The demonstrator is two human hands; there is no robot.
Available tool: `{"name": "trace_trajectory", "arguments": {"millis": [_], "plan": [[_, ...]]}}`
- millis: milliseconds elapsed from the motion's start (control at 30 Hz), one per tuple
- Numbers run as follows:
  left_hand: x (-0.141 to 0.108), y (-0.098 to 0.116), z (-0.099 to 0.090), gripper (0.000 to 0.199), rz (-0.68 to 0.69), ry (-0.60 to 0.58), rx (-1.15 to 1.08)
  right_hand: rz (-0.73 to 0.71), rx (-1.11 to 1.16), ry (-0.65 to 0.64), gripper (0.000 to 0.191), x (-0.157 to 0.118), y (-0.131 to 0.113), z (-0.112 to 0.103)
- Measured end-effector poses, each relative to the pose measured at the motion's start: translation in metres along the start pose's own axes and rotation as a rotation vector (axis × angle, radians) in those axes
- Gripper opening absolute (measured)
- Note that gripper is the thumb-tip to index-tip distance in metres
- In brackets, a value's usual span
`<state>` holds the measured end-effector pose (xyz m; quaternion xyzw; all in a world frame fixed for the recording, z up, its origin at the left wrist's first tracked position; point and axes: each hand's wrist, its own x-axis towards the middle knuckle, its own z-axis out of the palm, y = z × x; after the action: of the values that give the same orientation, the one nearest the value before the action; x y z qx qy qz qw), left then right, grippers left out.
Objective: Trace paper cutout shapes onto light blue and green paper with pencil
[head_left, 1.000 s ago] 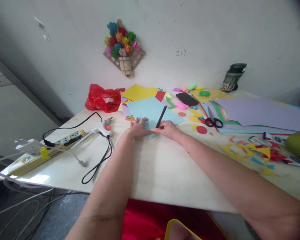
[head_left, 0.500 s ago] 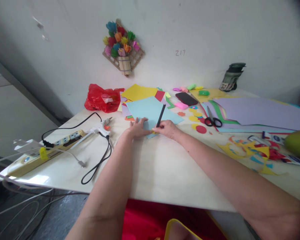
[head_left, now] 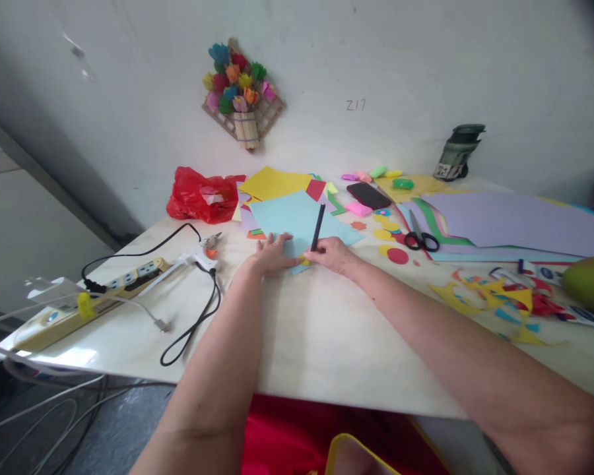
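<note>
One right hand (head_left: pixel 330 253) pinches one slim black pen (head_left: pixel 319 225), slightly tilted, at the near corner of one light-blue paper sheet (head_left: pixel 290 216), well back from the white table's (head_left: pixel 321 336) front edge. One left hand (head_left: pixel 271 253), fingers spread, rests on the sheet.

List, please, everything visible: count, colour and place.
Table: 1, whitish, centre
Flower ornament: 1, multicoloured, on wall
Plastic bag: 1, red, back left
Power strip: 1, cream, left
Glue gun: 1, white, left
Cables: several, black and white, left
Sheet: 1, light blue, centre
Other sheets: several, mixed, back and right
Phone: 1, black, back centre
Small lumps: several, mixed, back
Paper cutouts and scraps: many, mixed, right
Scissors: 1, black-handled, right
Tubes: at least 2, white-blue, right
Bottle: 1, dark green, back right
Rounded object: 1, green, right edge
Cloth: 1, red, below
Pen: 1, black, centre
Small piece: 1, yellow, by pen
Left hand: 1, bare, on sheet
Right hand: 1, bare, holding pen
</note>
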<state>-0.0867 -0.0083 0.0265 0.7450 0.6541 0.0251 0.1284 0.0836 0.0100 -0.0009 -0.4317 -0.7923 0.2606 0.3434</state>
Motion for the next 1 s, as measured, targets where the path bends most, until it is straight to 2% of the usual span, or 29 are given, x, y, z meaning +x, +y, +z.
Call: {"name": "trace_trajectory", "arguments": {"millis": [400, 600, 667, 800, 1000], "plan": [[0.003, -0.004, 0.003, 0.078, 0.044, 0.013, 0.000, 0.025, 0.077, -0.001, 0.028, -0.001, 0.000, -0.002], [0.005, -0.006, 0.004, 0.077, 0.053, 0.014, -0.003, -0.036, 0.233, 0.105, 0.030, 0.000, -0.008, 0.000], [0.006, -0.005, 0.005, 0.077, 0.054, 0.016, 0.002, -0.039, 0.265, 0.103, 0.031, 0.001, -0.010, 0.004], [0.006, -0.005, 0.005, 0.076, 0.053, 0.009, 0.018, 0.020, 0.225, 0.073, 0.035, 0.003, -0.007, 0.014], [0.007, -0.014, 0.006, 0.068, 0.051, 0.015, 0.048, 0.006, 0.126, 0.075, 0.036, 0.004, 0.000, 0.018]]}}
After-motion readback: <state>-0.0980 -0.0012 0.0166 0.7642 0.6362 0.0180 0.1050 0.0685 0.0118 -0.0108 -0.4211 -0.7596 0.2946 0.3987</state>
